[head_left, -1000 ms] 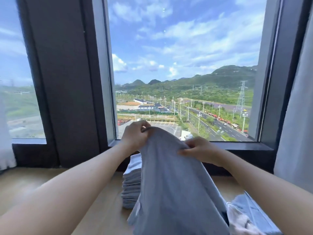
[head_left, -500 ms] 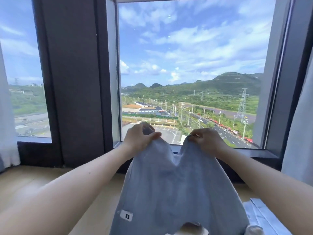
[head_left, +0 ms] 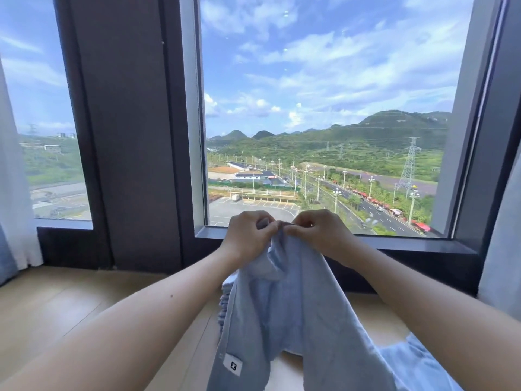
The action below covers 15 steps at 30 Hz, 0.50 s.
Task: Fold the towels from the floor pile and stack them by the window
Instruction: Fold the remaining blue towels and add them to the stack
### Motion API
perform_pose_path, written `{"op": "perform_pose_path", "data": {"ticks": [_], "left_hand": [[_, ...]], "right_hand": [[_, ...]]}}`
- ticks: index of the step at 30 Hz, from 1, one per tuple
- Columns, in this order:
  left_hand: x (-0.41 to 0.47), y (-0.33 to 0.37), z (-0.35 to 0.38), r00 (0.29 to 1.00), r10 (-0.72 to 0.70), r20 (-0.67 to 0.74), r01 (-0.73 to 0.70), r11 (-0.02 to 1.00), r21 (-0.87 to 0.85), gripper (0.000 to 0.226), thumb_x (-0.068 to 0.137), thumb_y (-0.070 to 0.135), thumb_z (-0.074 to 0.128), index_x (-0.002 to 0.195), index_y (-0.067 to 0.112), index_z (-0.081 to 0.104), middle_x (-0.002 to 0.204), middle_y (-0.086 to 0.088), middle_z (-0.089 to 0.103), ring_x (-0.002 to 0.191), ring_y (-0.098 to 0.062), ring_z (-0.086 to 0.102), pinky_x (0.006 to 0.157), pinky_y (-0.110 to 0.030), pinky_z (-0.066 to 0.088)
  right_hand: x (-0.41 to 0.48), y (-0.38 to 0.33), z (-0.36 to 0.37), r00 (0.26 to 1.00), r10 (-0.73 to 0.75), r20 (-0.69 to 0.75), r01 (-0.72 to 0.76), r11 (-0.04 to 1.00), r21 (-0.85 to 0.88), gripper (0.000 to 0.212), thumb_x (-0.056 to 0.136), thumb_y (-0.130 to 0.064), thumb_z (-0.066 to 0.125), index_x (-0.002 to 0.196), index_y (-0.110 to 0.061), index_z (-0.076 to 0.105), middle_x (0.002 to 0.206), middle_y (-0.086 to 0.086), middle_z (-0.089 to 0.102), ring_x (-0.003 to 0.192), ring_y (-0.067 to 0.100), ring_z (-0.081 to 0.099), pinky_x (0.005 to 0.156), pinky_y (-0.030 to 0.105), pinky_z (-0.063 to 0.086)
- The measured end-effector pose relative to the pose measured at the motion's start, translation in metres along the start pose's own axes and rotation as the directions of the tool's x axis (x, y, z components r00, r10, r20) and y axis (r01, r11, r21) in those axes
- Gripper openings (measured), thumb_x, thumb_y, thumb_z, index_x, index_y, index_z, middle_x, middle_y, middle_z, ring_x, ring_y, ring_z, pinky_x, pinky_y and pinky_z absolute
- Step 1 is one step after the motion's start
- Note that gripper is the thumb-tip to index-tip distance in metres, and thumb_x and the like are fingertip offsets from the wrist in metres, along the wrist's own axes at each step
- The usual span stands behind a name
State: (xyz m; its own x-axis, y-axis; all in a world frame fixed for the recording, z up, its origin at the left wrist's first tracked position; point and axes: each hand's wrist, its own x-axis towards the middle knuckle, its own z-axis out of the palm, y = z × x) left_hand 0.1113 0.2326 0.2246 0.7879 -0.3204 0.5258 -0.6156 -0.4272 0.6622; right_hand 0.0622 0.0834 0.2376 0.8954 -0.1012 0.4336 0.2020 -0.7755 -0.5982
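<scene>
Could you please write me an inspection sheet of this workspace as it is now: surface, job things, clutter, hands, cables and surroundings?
Surface: light wooden floor, reaching the wall under the window.
Job's things: light blue towel held up and hanging, with a small label near its lower left edge; stack of folded towels behind it, mostly hidden; loose towels on the floor at the lower right.
Clutter: nothing seen.
Grippers: left hand and right hand are close together; each pinches the towel's top edge.
Cables: nothing seen in the room.
Surroundings: large window in a dark frame; left curtain; right curtain.
</scene>
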Motion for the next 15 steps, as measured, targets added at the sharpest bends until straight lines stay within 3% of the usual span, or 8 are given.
{"op": "perform_pose_path", "data": {"ticks": [2,4,7,12,15], "left_hand": [[-0.001,-0.002,-0.007,1.000,-0.003,-0.031,0.003,1.000,-0.027,0.018,0.089,0.019,0.059,0.073,0.012,0.063,0.062,-0.004,0.054,0.063,-0.015,0.047,0.063,-0.026,0.037],[-0.001,-0.002,-0.015,0.998,0.003,-0.067,-0.002,1.000,0.006,0.018,0.090,0.017,0.058,0.075,0.009,0.062,0.060,-0.002,0.050,0.063,-0.016,0.044,0.061,-0.027,0.035],[-0.001,-0.006,-0.029,0.984,-0.029,-0.175,0.038,0.998,0.049,0.019,0.092,0.018,0.056,0.079,0.005,0.062,0.065,-0.001,0.052,0.070,-0.015,0.047,0.059,-0.018,0.036],[-0.005,-0.022,-0.035,0.966,-0.143,-0.217,0.165,0.983,0.086,0.026,0.091,0.018,0.054,0.079,-0.005,0.058,0.069,-0.007,0.049,0.067,-0.018,0.042,0.053,-0.020,0.031],[-0.006,-0.030,-0.033,0.945,-0.188,-0.268,0.218,0.972,0.086,0.025,0.091,0.016,0.053,0.077,-0.004,0.057,0.069,-0.008,0.050,0.065,-0.018,0.042,0.053,-0.021,0.032]], "right_hand": [[-0.006,0.005,0.004,0.990,0.046,0.135,-0.057,0.995,0.079,0.024,0.084,-0.023,0.065,0.063,-0.015,0.058,0.061,-0.005,0.051,0.060,0.007,0.043,0.058,0.024,0.035],[-0.012,0.012,0.005,0.955,0.109,0.276,-0.149,0.981,0.125,0.019,0.084,-0.023,0.066,0.080,-0.004,0.066,0.073,0.009,0.064,0.070,0.013,0.056,0.067,0.030,0.045],[-0.016,0.025,-0.002,0.931,0.188,0.314,-0.234,0.965,0.115,0.027,0.086,-0.027,0.065,0.094,-0.001,0.067,0.092,0.013,0.071,0.080,0.018,0.065,0.078,0.034,0.052],[-0.020,0.034,-0.014,0.948,0.199,0.250,-0.248,0.952,0.181,0.021,0.084,-0.022,0.067,0.068,-0.013,0.058,0.070,0.002,0.057,0.064,0.013,0.053,0.062,0.025,0.040],[-0.022,0.032,-0.017,0.921,0.182,0.344,-0.291,0.908,0.301,0.020,0.084,-0.021,0.069,0.067,-0.015,0.060,0.065,-0.004,0.059,0.061,0.008,0.056,0.062,0.021,0.043]]}}
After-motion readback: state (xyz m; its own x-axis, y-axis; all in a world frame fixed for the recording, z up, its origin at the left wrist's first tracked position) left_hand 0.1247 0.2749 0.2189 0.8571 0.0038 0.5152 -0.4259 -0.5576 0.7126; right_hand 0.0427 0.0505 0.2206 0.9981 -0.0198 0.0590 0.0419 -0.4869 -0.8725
